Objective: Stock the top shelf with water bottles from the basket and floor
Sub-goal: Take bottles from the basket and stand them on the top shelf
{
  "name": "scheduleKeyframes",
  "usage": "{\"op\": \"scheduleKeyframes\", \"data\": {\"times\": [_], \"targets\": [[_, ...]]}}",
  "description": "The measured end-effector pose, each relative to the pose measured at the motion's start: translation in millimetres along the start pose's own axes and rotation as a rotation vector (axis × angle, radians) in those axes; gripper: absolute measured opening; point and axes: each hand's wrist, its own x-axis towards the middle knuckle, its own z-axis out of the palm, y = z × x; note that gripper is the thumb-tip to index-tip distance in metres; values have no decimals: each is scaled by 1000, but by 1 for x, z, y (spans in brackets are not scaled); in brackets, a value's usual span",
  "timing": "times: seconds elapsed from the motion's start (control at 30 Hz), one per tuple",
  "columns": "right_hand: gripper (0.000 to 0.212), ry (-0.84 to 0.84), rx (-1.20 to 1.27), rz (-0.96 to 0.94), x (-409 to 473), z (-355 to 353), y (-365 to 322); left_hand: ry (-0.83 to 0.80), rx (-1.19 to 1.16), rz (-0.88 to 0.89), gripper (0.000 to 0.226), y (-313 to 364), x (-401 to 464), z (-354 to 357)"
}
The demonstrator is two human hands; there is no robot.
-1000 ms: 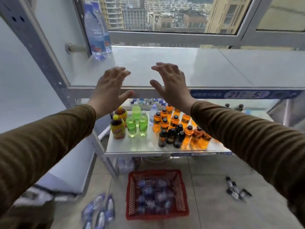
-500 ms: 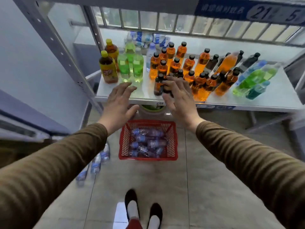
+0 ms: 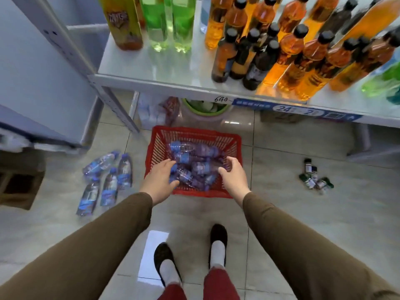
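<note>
Nearest, two dark slip-on shoes (image 3: 218,236) over white socks on glossy grey floor tiles (image 3: 281,213), red trouser cuffs cut off at the bottom edge. Farther out, brown ribbed sleeves (image 3: 121,230) reaching forward. Left hand (image 3: 161,180) spread over the near left corner of the red plastic lattice basket (image 3: 234,148), fingers loosely curled, touching or just above the heaped water bottles (image 3: 194,158); actual grip hard to tell. Right hand (image 3: 232,175) likewise open and cupped at the near right side, holding nothing plainly. Bottles clear, crinkled, blue-labelled, blurred together. Left of the basket, loose water bottles (image 3: 106,178) flat on the tiles. Far right, small dark bottles (image 3: 313,176) in a cluster. Beyond, a white metal shelf (image 3: 151,68) with orange (image 3: 311,61), dark and green bottles (image 3: 166,22), tops cut off. Top shelf out of view.
</note>
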Motion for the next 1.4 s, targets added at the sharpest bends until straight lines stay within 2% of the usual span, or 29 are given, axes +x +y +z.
{"op": "scheduleKeyframes", "data": {"times": [0.1, 0.2, 0.3, 0.37, 0.53, 0.6, 0.7, 0.77, 0.93, 1.03, 1.1, 1.17, 1.27, 1.4], "targets": [[54, -29, 207, 184, 47, 31, 39, -55, 46, -1, 69, -10, 43, 32], [43, -43, 395, 340, 96, 62, 76, -67, 99, 31, 68, -16, 91, 63], [35, -94, 554, 438, 142, 95, 114, -77, 154, 32, 69, -17, 141, 92], [39, -111, 647, 502, 169, 114, 136, -80, 193, 43, 68, -14, 174, 108], [18, -81, 792, 627, 221, 142, 172, -82, 214, 78, 62, -3, 247, 142], [27, -71, 861, 643, 238, 150, 180, -62, 237, 100, 57, 1, 272, 154], [52, -65, 923, 655, 264, 167, 194, -31, 213, 87, 45, 5, 309, 168], [51, -50, 959, 676, 277, 171, 200, -29, 185, 50, 41, 9, 331, 175], [30, -51, 1053, 652, 292, 177, 204, -182, 276, -20, 48, 15, 367, 201], [53, -24, 1052, 662, 301, 188, 206, -213, 380, -41, 76, 5, 380, 218], [66, 7, 1017, 686, 314, 197, 218, -255, 432, 4, 79, 1, 382, 219], [65, 51, 1052, 693, 314, 194, 218, -319, 331, 28, 75, 1, 381, 216], [61, 61, 1127, 666, 310, 189, 214, -387, 149, 22, 82, -4, 383, 214], [60, 85, 1237, 619, 301, 181, 208, -491, 228, -70, 107, -7, 387, 203]]}}
